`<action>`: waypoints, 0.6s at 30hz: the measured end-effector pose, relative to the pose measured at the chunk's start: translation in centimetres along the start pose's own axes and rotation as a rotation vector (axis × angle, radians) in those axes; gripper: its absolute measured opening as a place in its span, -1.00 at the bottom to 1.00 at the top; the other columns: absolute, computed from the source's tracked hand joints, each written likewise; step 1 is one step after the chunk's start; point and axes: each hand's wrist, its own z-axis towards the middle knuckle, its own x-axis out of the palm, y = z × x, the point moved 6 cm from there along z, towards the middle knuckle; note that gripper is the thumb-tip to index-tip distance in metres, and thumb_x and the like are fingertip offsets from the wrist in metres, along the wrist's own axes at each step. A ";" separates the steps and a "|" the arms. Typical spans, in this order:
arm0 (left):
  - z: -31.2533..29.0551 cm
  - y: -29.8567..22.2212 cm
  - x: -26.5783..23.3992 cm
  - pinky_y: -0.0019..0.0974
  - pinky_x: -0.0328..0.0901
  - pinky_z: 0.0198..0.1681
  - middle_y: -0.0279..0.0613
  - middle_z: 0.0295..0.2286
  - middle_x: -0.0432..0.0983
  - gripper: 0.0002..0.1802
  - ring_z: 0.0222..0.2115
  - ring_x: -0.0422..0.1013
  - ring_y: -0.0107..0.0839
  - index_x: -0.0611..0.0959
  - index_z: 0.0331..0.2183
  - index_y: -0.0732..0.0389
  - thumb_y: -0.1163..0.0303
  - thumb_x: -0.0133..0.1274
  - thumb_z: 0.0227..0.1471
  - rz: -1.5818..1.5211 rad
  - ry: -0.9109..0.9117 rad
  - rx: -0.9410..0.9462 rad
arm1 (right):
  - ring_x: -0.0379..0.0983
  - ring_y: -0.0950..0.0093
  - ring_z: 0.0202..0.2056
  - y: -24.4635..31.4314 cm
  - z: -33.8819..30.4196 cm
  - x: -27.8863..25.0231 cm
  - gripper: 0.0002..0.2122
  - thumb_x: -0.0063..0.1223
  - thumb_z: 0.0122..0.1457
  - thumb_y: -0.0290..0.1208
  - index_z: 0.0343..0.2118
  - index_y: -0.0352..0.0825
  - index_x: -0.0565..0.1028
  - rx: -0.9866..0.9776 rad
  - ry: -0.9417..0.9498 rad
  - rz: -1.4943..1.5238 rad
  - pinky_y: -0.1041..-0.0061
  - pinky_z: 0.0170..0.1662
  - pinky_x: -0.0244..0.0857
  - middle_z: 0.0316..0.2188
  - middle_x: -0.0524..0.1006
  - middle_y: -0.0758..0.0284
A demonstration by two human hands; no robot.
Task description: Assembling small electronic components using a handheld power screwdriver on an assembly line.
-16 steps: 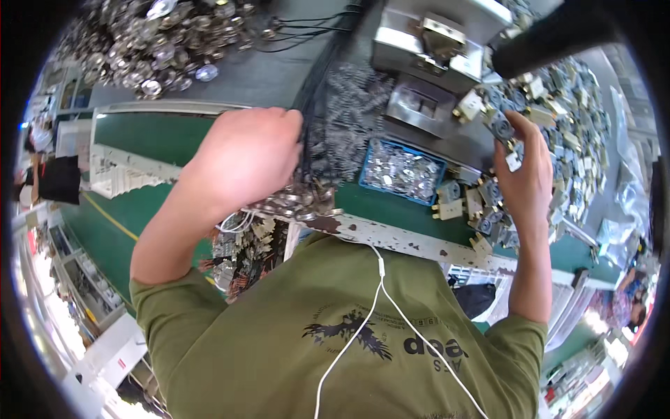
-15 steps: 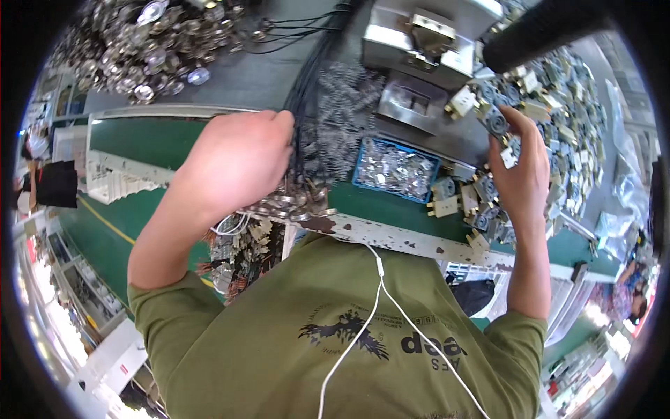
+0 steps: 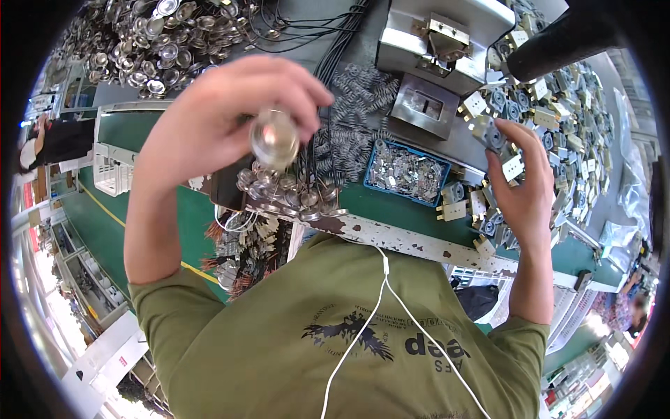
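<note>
Silver metal cup (image 3: 274, 138) is held in the left hand (image 3: 241, 115), close to the near cup pile (image 3: 289, 192); the fingers are curled around it, though the exact contact is blurred. One grey block (image 3: 493, 135) is pinched between the thumb and forefinger of the right hand (image 3: 523, 174), at the left edge of the block heap (image 3: 576, 140). Between the hands, springs (image 3: 356, 98) are piled beside black wires (image 3: 338, 43). Small metal parts (image 3: 405, 170) are contained in a blue tray (image 3: 401, 197), beyond which a steel fixture (image 3: 424, 124) is positioned.
</note>
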 end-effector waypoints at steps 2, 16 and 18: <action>1.5 -0.1 1.0 -0.23 0.41 -0.16 -0.35 -0.19 0.65 -0.79 -0.29 0.56 -0.33 0.71 -0.36 0.15 0.52 0.32 -0.16 0.072 -0.013 0.080 | 0.55 0.23 0.04 0.7 0.9 0.8 -0.58 0.25 0.08 -0.67 0.05 -0.32 0.52 0.002 0.025 -0.004 0.32 0.10 0.39 -0.01 0.59 0.17; 3.2 -0.3 9.2 -0.21 0.33 -0.02 -0.34 -0.47 0.50 -0.91 -0.24 0.48 -0.30 0.68 -0.39 0.05 0.33 0.16 -0.02 0.322 0.291 0.209 | 0.55 0.23 -0.07 0.7 3.7 7.0 -0.75 0.22 0.12 -0.56 -0.11 -0.27 0.58 -0.210 0.071 -0.096 0.24 0.02 0.43 -0.07 0.65 0.28; 2.9 -0.3 8.6 -0.20 0.32 0.00 -0.33 -0.46 0.51 -0.90 -0.22 0.48 -0.30 0.70 -0.38 0.05 0.32 0.18 -0.02 0.302 0.324 0.185 | 0.55 0.22 -0.04 0.4 3.3 7.3 -0.67 0.25 0.12 -0.53 -0.01 -0.24 0.57 -0.208 0.088 -0.132 0.24 0.03 0.42 0.01 0.61 0.27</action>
